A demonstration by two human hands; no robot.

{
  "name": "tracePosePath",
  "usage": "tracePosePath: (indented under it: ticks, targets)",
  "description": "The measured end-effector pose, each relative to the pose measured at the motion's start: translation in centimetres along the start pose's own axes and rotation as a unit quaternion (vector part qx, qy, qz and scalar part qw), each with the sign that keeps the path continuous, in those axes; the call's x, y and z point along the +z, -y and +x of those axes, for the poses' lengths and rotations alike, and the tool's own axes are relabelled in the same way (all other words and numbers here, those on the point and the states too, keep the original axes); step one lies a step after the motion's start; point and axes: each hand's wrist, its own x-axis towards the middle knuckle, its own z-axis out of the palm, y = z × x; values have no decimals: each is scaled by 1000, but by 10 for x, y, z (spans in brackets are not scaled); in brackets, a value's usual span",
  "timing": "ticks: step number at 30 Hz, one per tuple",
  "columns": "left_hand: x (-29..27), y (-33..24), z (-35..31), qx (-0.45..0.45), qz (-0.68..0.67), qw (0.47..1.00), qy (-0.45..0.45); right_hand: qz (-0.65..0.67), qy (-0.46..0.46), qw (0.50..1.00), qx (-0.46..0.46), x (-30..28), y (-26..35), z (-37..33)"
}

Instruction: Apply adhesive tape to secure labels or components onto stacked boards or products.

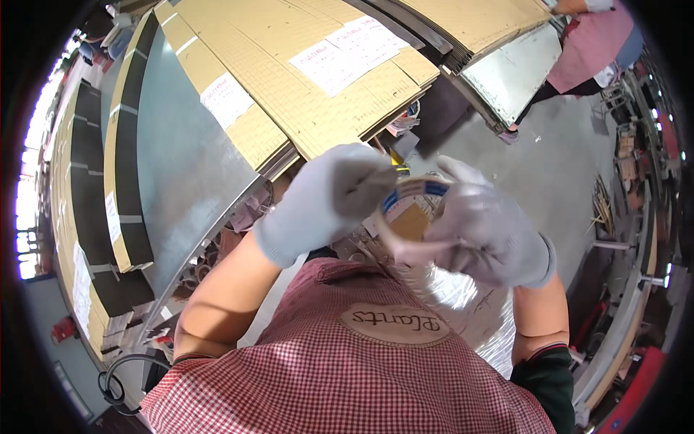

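My right hand (491, 235), in a grey knit glove, is closed round the right side of a roll of tape (386, 230). The roll is wide, with a pale outer face and blue marks inside its core, and it is held tilted in front of my apron. Beside the roll's upper left edge is my left hand (329, 202), gloved the same way. Its fingers are curled together and slightly blurred; whatever they pinch is hidden.
Flat cardboard stacks (289, 43) with white paper sheets (347, 58) lie on the metal table (181, 137) ahead. More bundled cardboard strips (123, 159) stand at the left. At the far right, another person (593, 47) is beside a second cardboard stack (477, 22).
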Motion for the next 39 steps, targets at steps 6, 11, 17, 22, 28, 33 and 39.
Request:
tracePosePath:
  ticks: [6,11,17,22,28,33,39]
  targets:
    - [11,-9,-59,52,106,993,-30,37,10,999,15,16,0,26]
    - [-8,66,-99,-126,73,989,-35,-164,132,955,209,-4,-91,32]
    - [52,206,-63,-110,-349,930,-43,211,150,949,181,103,-191,24]
    - [52,200,-67,-181,-398,898,-56,-48,-119,971,200,81,-76,52]
    - [66,220,-56,-179,-383,903,-72,-220,-28,948,228,117,-40,61]
    - [62,207,-37,-154,-443,879,-88,-213,-48,954,206,122,-48,57]
    - [54,206,-46,-70,-456,880,-114,-245,-73,956,146,126,-50,59]
